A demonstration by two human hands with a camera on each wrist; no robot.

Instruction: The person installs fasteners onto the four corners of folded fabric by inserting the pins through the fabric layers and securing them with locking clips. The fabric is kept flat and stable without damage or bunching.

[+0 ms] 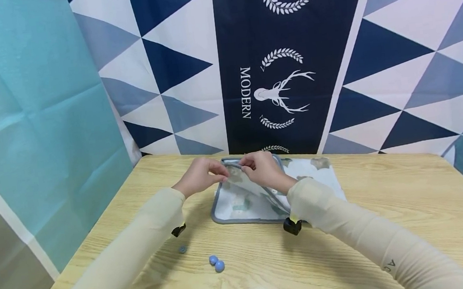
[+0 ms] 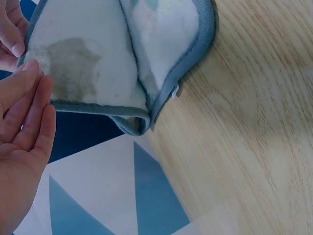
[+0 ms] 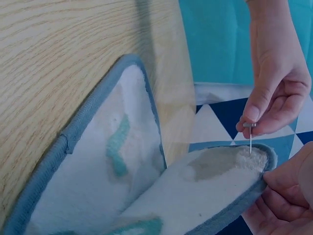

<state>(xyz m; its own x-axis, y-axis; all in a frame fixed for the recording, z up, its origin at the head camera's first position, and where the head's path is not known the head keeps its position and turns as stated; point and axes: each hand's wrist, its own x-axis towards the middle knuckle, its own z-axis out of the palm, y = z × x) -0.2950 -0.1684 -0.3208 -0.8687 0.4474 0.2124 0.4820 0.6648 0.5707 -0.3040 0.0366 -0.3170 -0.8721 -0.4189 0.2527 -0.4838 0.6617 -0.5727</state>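
A white fleecy mat (image 1: 242, 204) with blue-grey edging and brownish and teal patches lies on the table, its far part lifted and folded over. My right hand (image 1: 263, 169) pinches the raised corner by its edging. Just left of it, my left hand (image 1: 202, 175) pinches a thin metal pin (image 3: 251, 126) by its flat grey head. The pin's shaft points down and meets the mat's pale corner in the right wrist view; whether it pierces the cloth I cannot tell. The left hand's fingers (image 2: 36, 115) hide the pin in the left wrist view.
Two shiny blue rounded pieces (image 1: 219, 266) lie side by side on the wooden table (image 1: 371, 224) near the front. A small grey-green disc (image 1: 182, 249) lies to their left. Behind the table hangs a patterned cloth (image 1: 182, 74); a turquoise cloth (image 1: 42, 112) hangs at left.
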